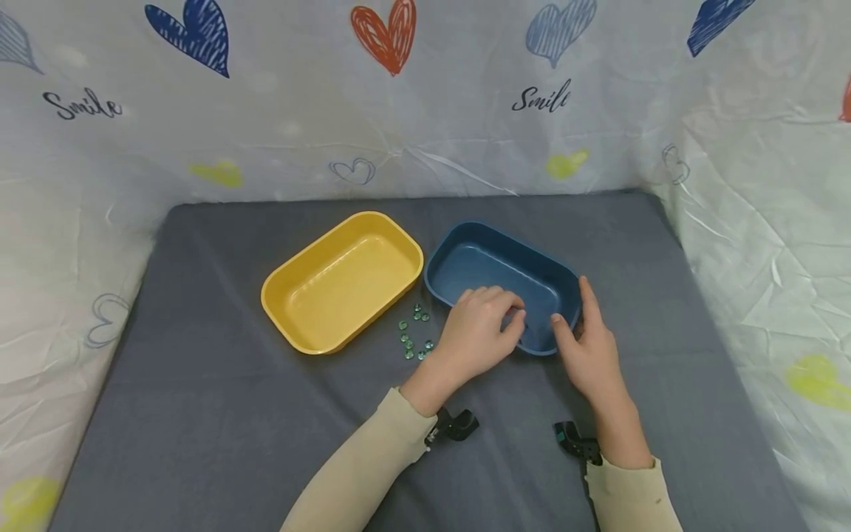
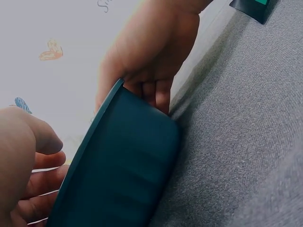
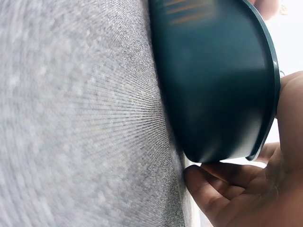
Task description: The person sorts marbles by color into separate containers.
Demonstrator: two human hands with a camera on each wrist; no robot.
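A blue tray (image 1: 465,270) lies on the grey cloth. My right hand (image 1: 592,351) holds its right end, thumb at the rim and fingers along the outside wall; the right wrist view shows those fingers (image 3: 222,184) bent against the tray (image 3: 213,85). My left hand (image 1: 480,329) reaches over the tray's near rim, fingers bent and thumb close to the forefinger. In the left wrist view the left thumb (image 2: 45,135) is near the fingertips; whether something small is between them cannot be seen. Several small green glass gems (image 1: 408,345) lie left of my left hand.
A yellow tray (image 1: 319,295) stands left of the blue one, their ends close together. Grey cloth (image 1: 219,414) covers the table. Behind it hangs a white sheet (image 1: 452,111) printed with hearts. Black wrist cameras (image 1: 459,425) sit on both wrists.
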